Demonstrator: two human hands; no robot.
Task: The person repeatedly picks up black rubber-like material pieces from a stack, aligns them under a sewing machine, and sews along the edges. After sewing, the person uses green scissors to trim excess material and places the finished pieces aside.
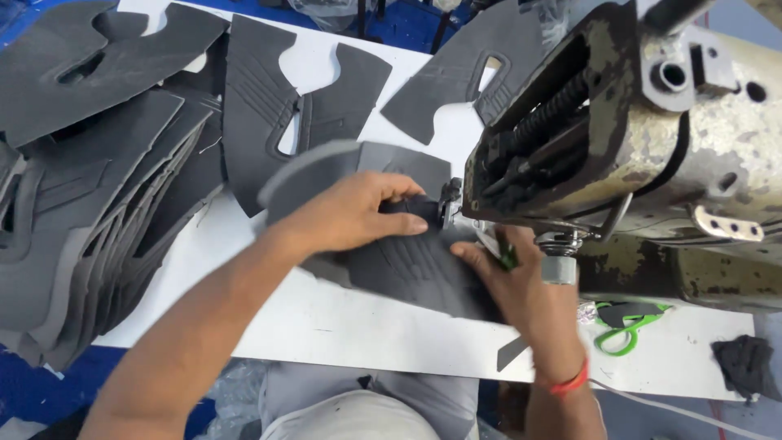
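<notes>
Landmark = the old sewing machine (pixel 652 155), cream paint worn & rusty, filling the upper right of the white counter (pixel 366 334).

Grey shoe-upper piece (pixel 407 261) lies flat on the counter, its right edge tucked under the machine's presser foot (pixel 450 204) at the head's left end.

Left hand (pixel 350 213) sits just left of the foot, palm down on the piece, fingers stretched toward the foot and pressing the fabric flat; grip isn't pinching anything, fingers lie together on top.

Right hand (pixel 521 289) is below the machine head, just under the foot, fingers flat on the piece's lower right edge; something small & green pokes out between the fingers, can't tell what. Grip itself half hidden by the head, so can't tell if it's closed. Red band (pixel 566 381) on that wrist.

Green-handled scissors (pixel 623 326) lie on the counter below the machine's base. Big stack of matching grey cut pieces (pixel 98 212) well to the left of the machine; more single pieces (pixel 301 106) spread up-left of it.
</notes>
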